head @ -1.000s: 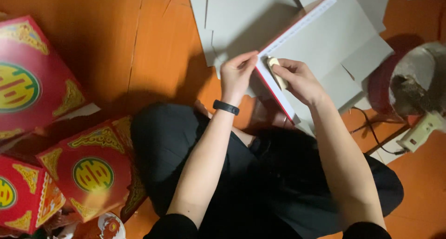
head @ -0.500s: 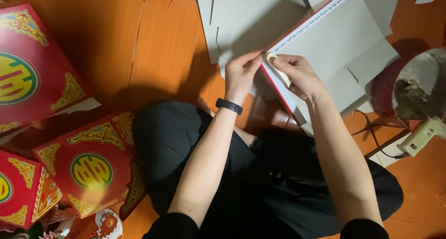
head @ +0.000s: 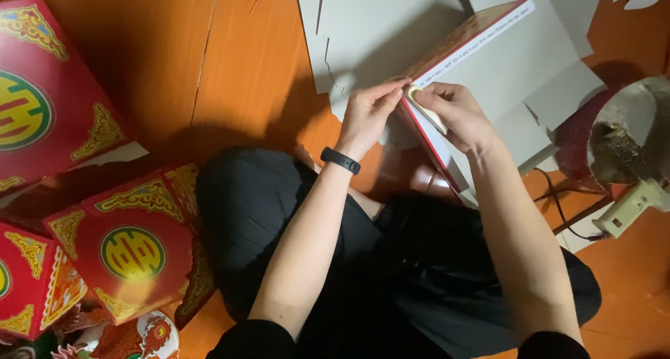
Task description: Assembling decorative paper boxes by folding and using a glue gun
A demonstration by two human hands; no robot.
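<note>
Grey card sheet [head: 488, 73] with a red edge leans up over the floor [head: 230, 73]; left hand [head: 366, 115] pinches its edge, right hand [head: 453, 115] presses a small pale strip [head: 422, 104] there; a loose pinch could let the strip go on crooked.

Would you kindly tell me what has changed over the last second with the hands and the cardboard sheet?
Little changed: the left hand and right hand slid slightly up the red edge of the grey cardboard sheet, the right keeping the pale tape roll. The red boxes stayed put.
</note>
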